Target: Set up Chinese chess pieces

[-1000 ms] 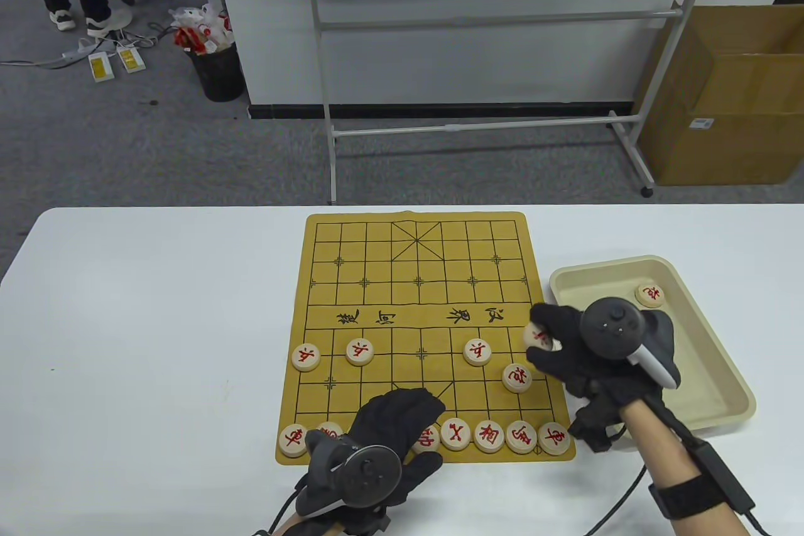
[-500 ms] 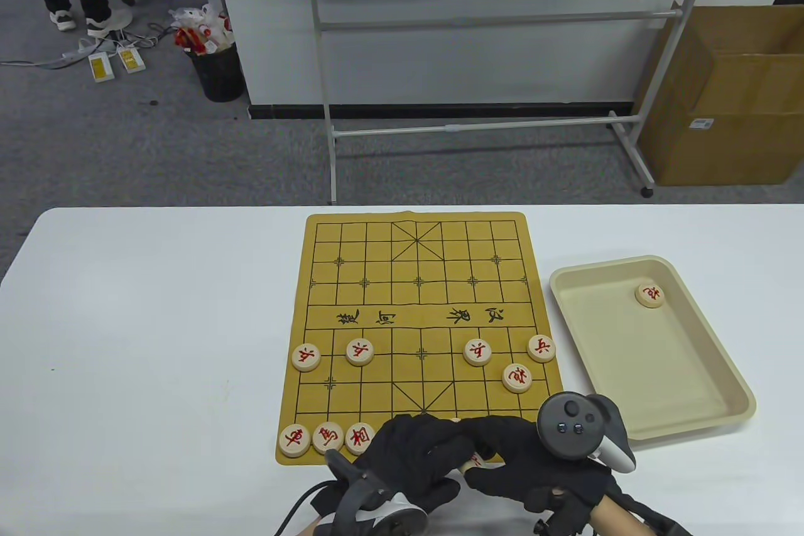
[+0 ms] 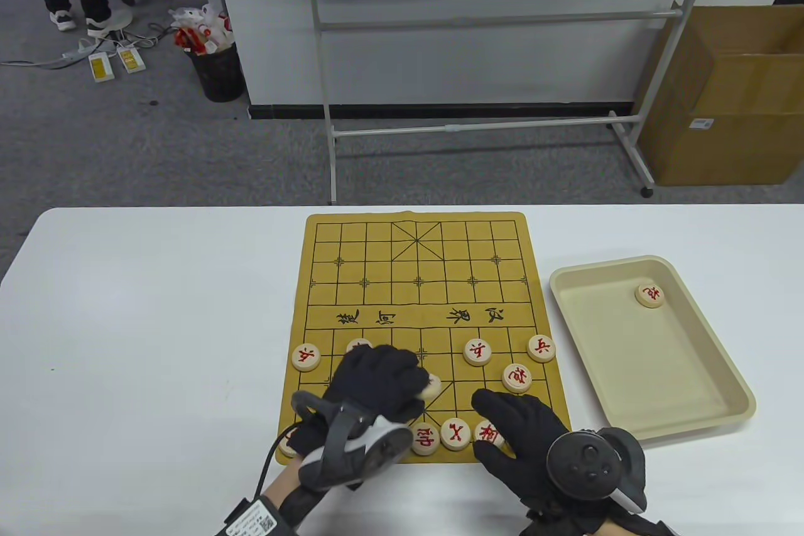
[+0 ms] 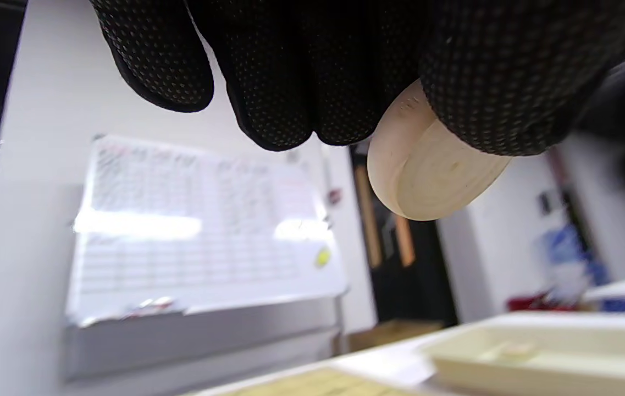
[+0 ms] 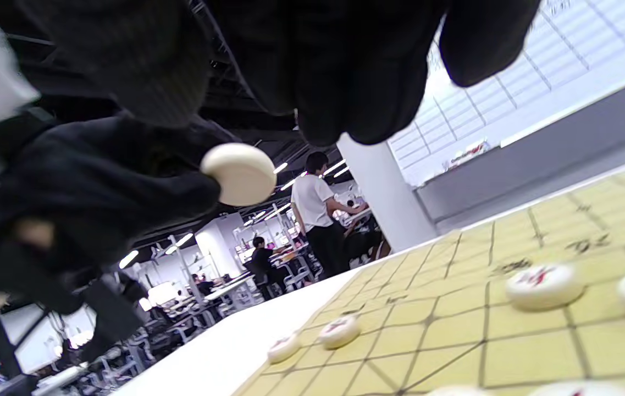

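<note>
Nearest the person, the right hand [image 3: 524, 435] lies flat and spread on the near edge of the chessboard [image 3: 421, 284], fingers extended over the back-row pieces, gripping nothing. Just beyond, the left hand [image 3: 377, 382] pinches a round wooden chess piece [image 3: 432, 386] above the board's near centre. The table view shows only a sliver of that disc; the left wrist view shows its smooth pale rim and blank underside [image 4: 427, 170] between dotted black fingertips [image 4: 499, 93]. Farther, right of the board, a beige rectangular tray [image 3: 722, 360] holds one red-lettered piece [image 3: 650, 295].
</note>
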A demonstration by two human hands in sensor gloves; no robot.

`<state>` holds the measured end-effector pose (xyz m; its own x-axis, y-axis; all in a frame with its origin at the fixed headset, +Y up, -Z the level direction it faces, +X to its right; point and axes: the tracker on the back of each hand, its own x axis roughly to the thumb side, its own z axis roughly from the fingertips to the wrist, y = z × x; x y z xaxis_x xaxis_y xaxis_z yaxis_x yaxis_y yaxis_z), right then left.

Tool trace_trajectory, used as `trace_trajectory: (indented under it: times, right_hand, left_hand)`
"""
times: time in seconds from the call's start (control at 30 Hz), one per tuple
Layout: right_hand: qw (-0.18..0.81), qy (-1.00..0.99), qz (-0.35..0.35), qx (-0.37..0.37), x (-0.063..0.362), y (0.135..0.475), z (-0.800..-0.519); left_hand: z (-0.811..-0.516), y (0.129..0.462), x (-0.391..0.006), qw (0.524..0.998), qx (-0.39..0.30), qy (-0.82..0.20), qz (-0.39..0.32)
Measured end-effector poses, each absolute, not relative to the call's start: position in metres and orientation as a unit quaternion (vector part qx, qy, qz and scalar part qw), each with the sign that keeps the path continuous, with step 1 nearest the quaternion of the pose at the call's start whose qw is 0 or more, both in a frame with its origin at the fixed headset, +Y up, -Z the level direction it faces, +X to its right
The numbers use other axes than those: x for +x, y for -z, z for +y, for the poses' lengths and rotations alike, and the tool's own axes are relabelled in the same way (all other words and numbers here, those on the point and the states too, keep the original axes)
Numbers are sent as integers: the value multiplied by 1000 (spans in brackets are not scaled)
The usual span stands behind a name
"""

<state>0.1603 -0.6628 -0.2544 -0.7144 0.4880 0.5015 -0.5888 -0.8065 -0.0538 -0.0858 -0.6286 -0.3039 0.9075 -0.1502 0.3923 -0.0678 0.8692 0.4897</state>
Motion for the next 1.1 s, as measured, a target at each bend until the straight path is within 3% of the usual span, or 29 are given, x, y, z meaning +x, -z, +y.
trace_trajectory:
  times: [0.2,0.43,0.67,0.97,1.1]
  right_hand:
    - [286,-927,-105,221,167,261,-668]
    - [273,-931,-115,216,171,264,-667]
    - [267,-931,-114,220,170,263,-667]
    - [263,-933,-118,218,169,262,-667]
    - [264,-933,-117,213,170,263,-667]
  left_hand:
    - [-666,383,-56,961,165,121,-186]
    - [-716,425,-28,964,109,173,-169]
    - [-739,436,-16,959,93,208,-170]
    - [-748,432,-17,949,78,233,-196]
    - [-726,422,-20,958,112,178,-194]
